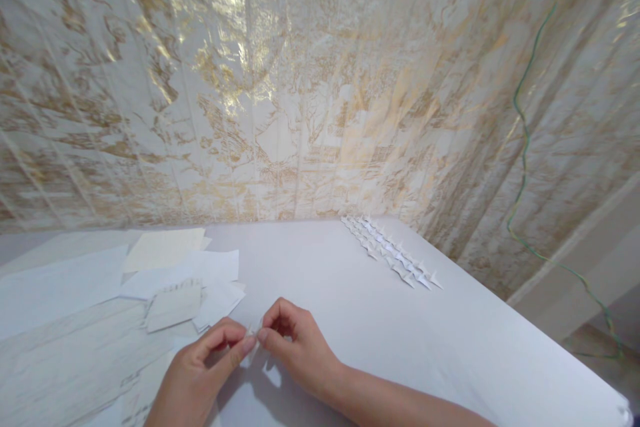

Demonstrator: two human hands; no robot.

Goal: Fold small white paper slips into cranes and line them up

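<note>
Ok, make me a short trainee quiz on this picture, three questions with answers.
1. True or false: the left hand and right hand both pinch a small piece of paper.

2. Where do the rows of folded paper shapes lie?
A) On the loose sheets
B) On the far right part of the table
C) Under the right hand

3. What is the main colour of the cord hanging at the right?

Key: 1. True; 2. B; 3. Green.

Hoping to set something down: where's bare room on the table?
The white tabletop is bare between the overlapping white and cream paper sheets and the rows of small, pointed white paper folds, and again between those rows and the right hand. The left is crowded.
</note>
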